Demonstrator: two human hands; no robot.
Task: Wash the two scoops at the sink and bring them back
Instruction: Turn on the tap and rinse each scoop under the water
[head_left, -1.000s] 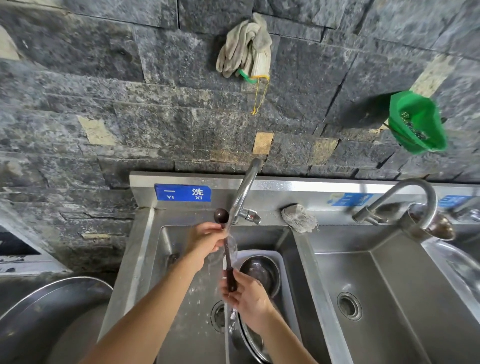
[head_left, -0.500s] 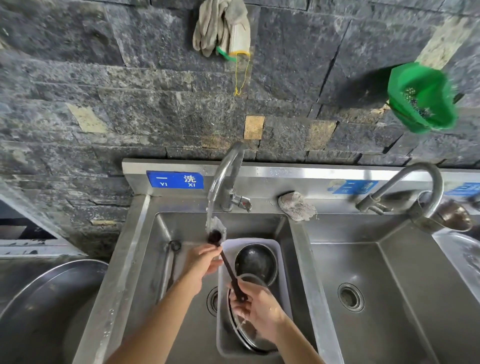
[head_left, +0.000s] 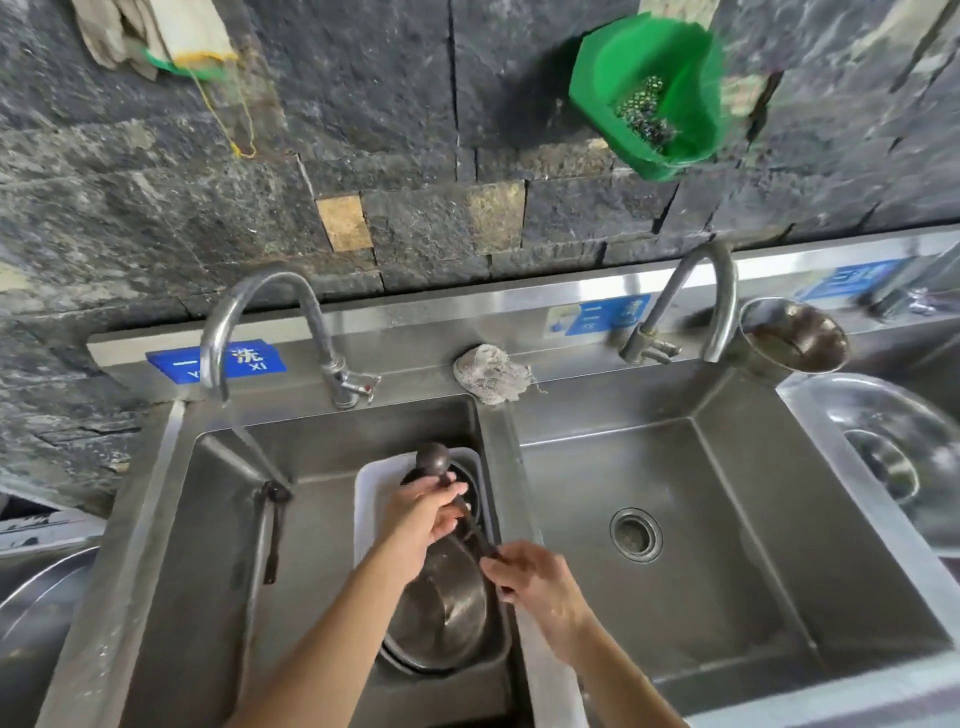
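Observation:
I hold a dark scoop (head_left: 432, 460) with a round head over the white tub (head_left: 370, 493) in the left sink basin (head_left: 322, 441). My left hand (head_left: 421, 514) wraps the shaft just below the head. My right hand (head_left: 535, 582) grips the handle's lower end. The second dark scoop (head_left: 271, 525) lies against the left side of the same basin, untouched. Water runs from the left faucet (head_left: 223, 332) down toward that second scoop, to the left of my hands.
Steel bowls (head_left: 441, 613) sit in the white tub. The right basin (head_left: 675, 519) holds only its drain. A scrub pad (head_left: 491, 374) lies on the divider, and a steel cup (head_left: 795, 338) stands by the right faucet (head_left: 717, 301). A green basket (head_left: 649, 88) and gloves (head_left: 156, 31) hang on the wall.
The scoop's head has left the running water. Both hands have moved right with it, over the tub of bowls. My view has turned to the right and down.

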